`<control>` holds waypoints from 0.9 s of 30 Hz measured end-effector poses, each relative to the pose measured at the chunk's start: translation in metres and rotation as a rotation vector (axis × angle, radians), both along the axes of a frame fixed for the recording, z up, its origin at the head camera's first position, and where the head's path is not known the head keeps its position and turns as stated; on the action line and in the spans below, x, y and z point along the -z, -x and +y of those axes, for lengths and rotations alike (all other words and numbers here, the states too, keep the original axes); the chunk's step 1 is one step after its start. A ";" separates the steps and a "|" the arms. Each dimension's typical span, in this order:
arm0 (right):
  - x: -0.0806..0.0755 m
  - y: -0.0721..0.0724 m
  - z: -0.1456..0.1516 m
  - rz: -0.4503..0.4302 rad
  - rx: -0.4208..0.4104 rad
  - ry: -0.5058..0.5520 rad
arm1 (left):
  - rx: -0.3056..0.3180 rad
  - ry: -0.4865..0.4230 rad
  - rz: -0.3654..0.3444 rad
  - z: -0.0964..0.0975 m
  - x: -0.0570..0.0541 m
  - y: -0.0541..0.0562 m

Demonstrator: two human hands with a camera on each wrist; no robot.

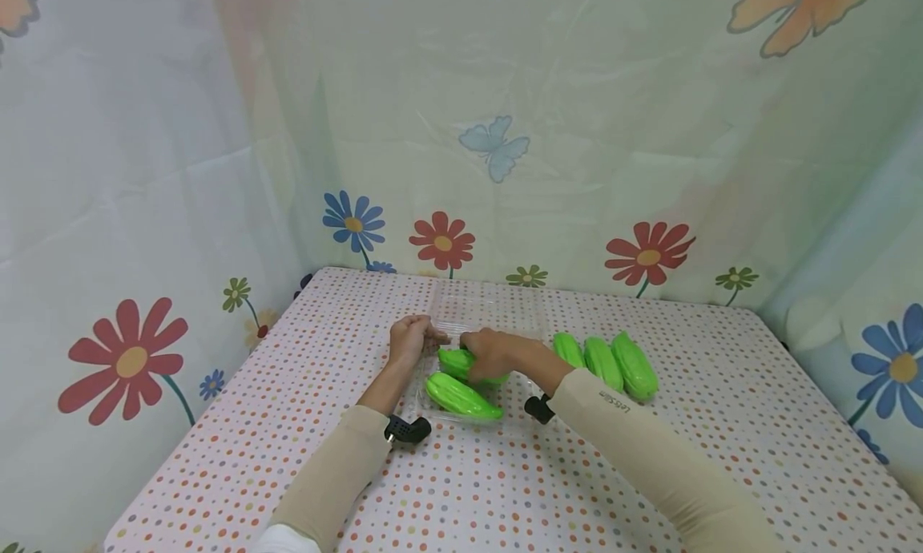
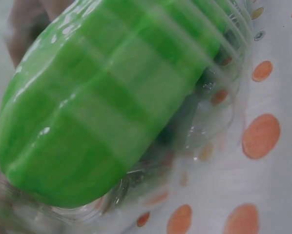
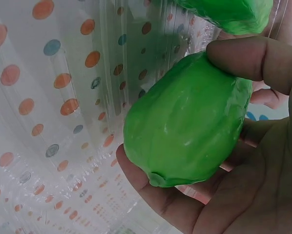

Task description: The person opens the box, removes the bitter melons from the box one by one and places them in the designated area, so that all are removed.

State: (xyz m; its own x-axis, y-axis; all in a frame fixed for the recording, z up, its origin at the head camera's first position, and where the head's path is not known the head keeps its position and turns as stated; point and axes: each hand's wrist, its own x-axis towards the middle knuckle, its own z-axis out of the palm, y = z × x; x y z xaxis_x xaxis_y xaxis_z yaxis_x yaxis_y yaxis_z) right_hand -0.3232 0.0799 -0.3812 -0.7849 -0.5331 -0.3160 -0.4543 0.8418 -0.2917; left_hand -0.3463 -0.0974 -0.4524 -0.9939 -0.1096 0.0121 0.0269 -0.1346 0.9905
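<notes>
A green ridged gourd lies in the grasp of my right hand, the thumb on one side and fingers round the other. It is over the clear plastic box. Another green gourd lies inside the box toward its front; the left wrist view has a green gourd close up behind the ribbed plastic wall. My left hand is at the box's left rim, fingers bent over the edge, their tips partly hidden.
Right of the box, three more green gourds lie side by side on the dotted tablecloth. The box's clear lid lies folded back behind it. Flower-printed curtains stand along the back and sides.
</notes>
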 end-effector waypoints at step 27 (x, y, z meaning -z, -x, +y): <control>0.001 0.002 0.003 0.049 -0.001 0.096 | 0.007 -0.003 0.003 -0.002 0.000 0.000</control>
